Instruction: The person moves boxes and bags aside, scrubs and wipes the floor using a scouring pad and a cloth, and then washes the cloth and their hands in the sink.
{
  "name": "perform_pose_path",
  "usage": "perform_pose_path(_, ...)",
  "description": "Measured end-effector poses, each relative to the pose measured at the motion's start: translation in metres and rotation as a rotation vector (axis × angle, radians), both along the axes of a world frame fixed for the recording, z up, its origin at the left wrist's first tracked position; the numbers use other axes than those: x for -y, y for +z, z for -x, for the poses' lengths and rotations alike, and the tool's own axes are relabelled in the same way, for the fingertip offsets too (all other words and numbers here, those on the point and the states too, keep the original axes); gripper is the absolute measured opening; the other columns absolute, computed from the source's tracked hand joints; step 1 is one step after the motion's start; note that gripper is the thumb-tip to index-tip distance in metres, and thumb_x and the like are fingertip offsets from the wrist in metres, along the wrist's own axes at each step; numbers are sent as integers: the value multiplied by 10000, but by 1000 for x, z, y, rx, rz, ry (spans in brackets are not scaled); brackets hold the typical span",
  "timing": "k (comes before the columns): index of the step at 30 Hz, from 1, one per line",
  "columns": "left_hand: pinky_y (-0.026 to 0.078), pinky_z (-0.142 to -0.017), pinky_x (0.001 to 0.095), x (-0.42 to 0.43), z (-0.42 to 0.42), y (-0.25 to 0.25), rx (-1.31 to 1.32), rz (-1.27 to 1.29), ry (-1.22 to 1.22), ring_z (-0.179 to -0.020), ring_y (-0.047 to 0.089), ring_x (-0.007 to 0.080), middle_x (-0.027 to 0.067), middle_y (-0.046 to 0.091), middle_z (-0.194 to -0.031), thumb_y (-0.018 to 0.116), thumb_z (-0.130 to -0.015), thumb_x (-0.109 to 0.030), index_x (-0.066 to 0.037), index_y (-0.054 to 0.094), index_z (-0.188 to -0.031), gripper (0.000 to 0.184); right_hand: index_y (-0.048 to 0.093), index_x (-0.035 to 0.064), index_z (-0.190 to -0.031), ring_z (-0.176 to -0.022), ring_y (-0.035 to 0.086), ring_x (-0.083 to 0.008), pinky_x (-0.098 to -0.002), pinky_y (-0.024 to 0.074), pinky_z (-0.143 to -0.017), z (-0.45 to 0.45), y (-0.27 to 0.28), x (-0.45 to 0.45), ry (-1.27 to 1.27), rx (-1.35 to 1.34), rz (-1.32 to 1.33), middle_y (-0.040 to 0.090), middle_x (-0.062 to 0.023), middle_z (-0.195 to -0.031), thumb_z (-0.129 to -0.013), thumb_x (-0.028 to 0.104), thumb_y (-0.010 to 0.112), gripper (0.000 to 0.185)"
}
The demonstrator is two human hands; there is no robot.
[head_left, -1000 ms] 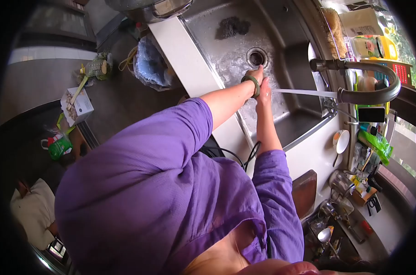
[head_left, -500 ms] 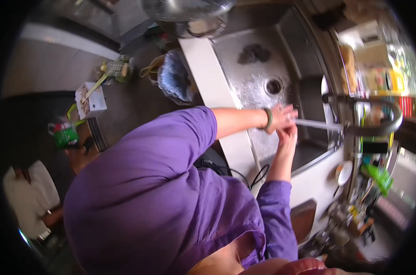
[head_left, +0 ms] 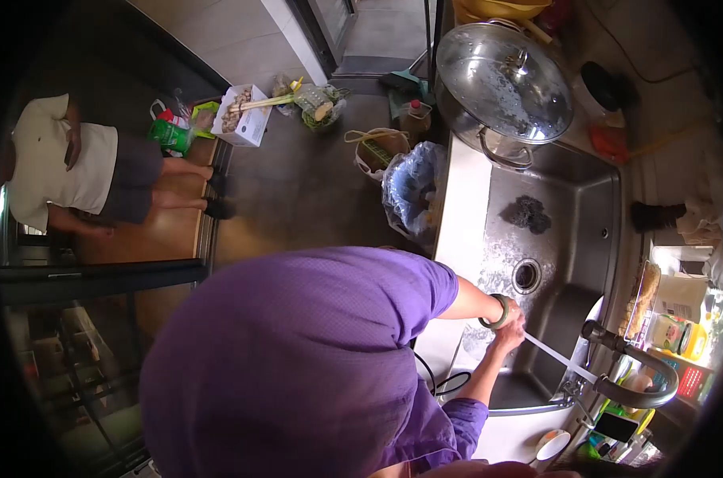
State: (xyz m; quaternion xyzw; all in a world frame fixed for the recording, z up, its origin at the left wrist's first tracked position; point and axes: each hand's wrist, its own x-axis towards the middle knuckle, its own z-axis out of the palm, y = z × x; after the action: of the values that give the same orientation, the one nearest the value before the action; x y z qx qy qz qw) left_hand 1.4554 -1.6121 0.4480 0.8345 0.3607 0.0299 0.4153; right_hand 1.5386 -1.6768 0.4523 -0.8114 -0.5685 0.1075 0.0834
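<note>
My left hand (head_left: 513, 317), with a green bangle (head_left: 501, 312) at its wrist, is bunched against my right hand (head_left: 506, 338) over the sink (head_left: 564, 199). They touch each other, and their fingers are blurred and overlap. No separate object shows between them. A stream of water (head_left: 556, 358) from the curved faucet (head_left: 669, 381) reaches both hands. Close by in the basin are the round drain (head_left: 526, 276) and a dark, wet clump (head_left: 525, 214), perhaps a scouring pad.
A large pot with a glass lid (head_left: 501, 80) stands beside the sink. A bin with a blue liner (head_left: 409, 195) is on the floor behind the counter edge. A person (head_left: 83, 159) stands at the far left. A white bowl (head_left: 552, 444) and packages (head_left: 668, 334) line the counter.
The view has shifted, bringing in the whole pot lid and more of the other person. My left hand's fingers, earlier spread over my right hand, are now bunched with it. Water still runs.
</note>
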Motion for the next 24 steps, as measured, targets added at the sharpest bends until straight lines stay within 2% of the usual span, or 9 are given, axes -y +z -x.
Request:
perform_pose_path(5,510,-581,395,-8,-7,-19,130,553,-95,-690,610,280,138,584,-760,631,-678,-67,-8,543,-984,323,617,-20,-885,-607,638,-269,-366,489,-558,6,17,4,-254,-239,-62,661,-136,-715,-887,392,493,431)
perform_pose_path(6,510,-560,389,-12,-8,-25,166,726,-70,-665,608,264,130,583,-734,640,-668,-51,-6,544,-983,332,644,-21,-794,-604,626,-213,-355,472,-577,-1,10,6,-261,-471,-216,652,-150,-687,-884,404,502,457)
perform_pose_path(9,511,-495,370,-22,-9,-31,240,1155,125,-591,604,218,106,579,-657,666,-636,-2,-2,545,-979,363,520,64,-1186,-721,568,-94,-233,388,-503,-13,12,18,-566,-1317,-319,633,-49,-925,-840,360,593,461)
perform_pose_path(10,481,-416,308,-20,-8,-24,286,1218,290,-502,536,151,69,542,-618,672,-604,56,13,520,-985,412,405,117,-1285,-753,537,-67,-168,334,-496,-26,0,28,-323,-1706,-296,593,-17,-1031,-815,339,625,565)
perform_pose_path(14,460,-804,542,-32,7,12,317,1295,367,-1077,505,318,160,469,-1232,682,-585,-2,-203,152,-1408,999,497,112,-1201,-747,537,-74,-161,344,-490,-39,-17,29,-517,-1641,-215,588,-29,-947,-822,207,590,401)
perform_pose_path(17,337,-929,622,-23,-5,-30,358,340,-2,-1281,283,392,195,266,-1396,727,-624,-156,-187,255,-1392,902,523,102,-1152,-777,550,-90,-188,395,-595,-70,-48,34,-765,-2084,-307,588,-30,-947,-836,132,551,318)
perform_pose_path(19,327,-995,539,1,-15,-29,258,-103,-190,-1296,233,415,197,257,-1392,737,-540,-184,-145,331,-1348,905,527,104,-1126,-767,545,-91,-190,396,-587,-72,-63,32,-786,-1928,-307,580,-23,-936,-846,151,529,284)
perform_pose_path(21,417,-902,561,11,12,2,191,-527,-339,-1268,299,422,213,309,-1360,633,-721,-227,-105,404,-1291,627,532,106,-1100,-758,541,-92,-191,396,-579,-73,-80,29,-798,-1763,-302,571,-16,-924,-857,170,506,253)
perform_pose_path(24,516,-690,445,13,-13,-15,158,-491,-267,-1049,508,371,176,492,-1190,539,-767,-200,-50,576,-1050,322,538,109,-1062,-744,535,-93,-193,398,-568,-77,-117,24,-839,-1597,-249,557,-5,-907,-872,199,473,220)
